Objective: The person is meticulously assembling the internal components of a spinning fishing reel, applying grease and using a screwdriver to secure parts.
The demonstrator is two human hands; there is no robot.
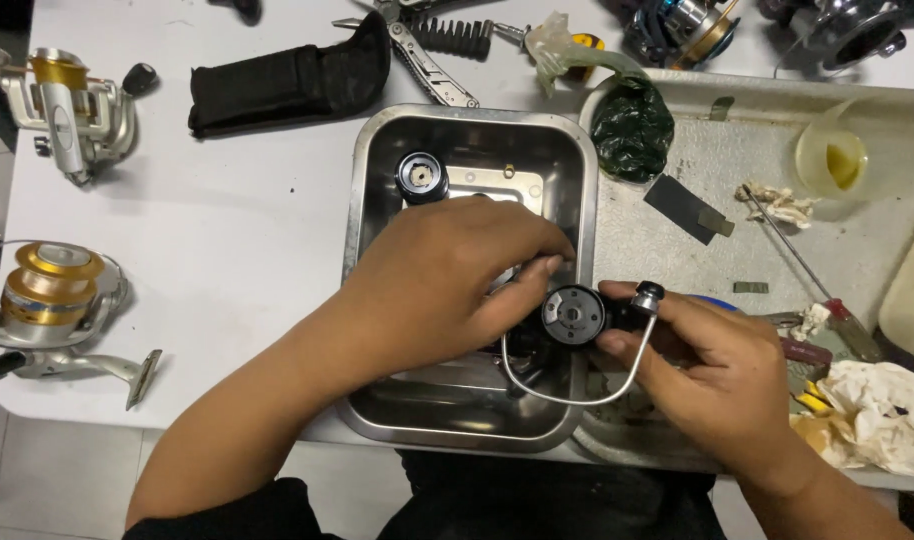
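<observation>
Head view: black reel rotor (pixel 574 315) with its wire bail (pixel 577 385), held over the right rim of a steel tray (pixel 369 190), between both hands. Left hand (pixel 442 285) curled over the rotor's left side, fingers (pixel 537 272) pressed on its upper edge. Right hand (pixel 712 365) gripping the rotor's right side, thumb and forefinger (pixel 627 295) pinched just by the small roller (pixel 647 295) at the bail's end. Bail looping down below the rotor, across the tray's right wall.

Inside the tray, near its far end: a black round part (pixel 422 177), well apart from the hands. Right of the tray, touching it: a pale, stained plastic tray (pixel 697 150) with a dark green bag (pixel 632 128), a small cup of yellow oil (pixel 830 160), a red-handled screwdriver (pixel 827 290) and crumpled tissue (pixel 877 410). Far side of the white table (pixel 217 230): black pouch (pixel 292 80), multi-tool (pixel 427 65). Left edge: two silver and gold fishing reels (pixel 67 95) (pixel 52 295), one behind the other.
</observation>
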